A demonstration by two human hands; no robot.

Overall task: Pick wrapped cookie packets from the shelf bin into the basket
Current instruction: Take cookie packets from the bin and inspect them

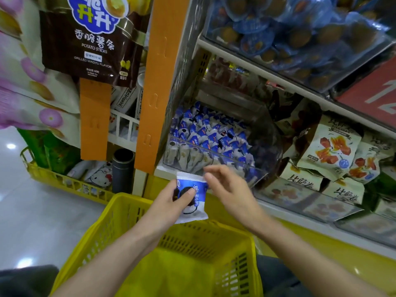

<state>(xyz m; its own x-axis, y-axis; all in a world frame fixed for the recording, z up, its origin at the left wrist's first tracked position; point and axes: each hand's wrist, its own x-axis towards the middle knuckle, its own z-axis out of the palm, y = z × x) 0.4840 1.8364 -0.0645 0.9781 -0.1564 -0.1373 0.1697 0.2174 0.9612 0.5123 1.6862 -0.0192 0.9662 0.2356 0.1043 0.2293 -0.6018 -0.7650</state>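
Note:
My left hand [171,200] grips a blue-and-white wrapped cookie packet [194,211], thumb pressed on its front, above the far rim of the yellow plastic basket [120,213]. My right hand [227,189] hovers just right of the packet, fingers loosely spread and holding nothing. Behind both hands, a clear plastic shelf bin [265,144] holds several more blue-and-white cookie packets [210,136]. The visible part of the basket's floor is bare.
An orange upright post [154,82] stands left of the bin. Cream snack bags [330,151] fill the shelf to the right. Blue-wrapped sweets [289,33] sit on the shelf above. A yellow wire rack [53,179] and dark cylinder [123,170] stand at left.

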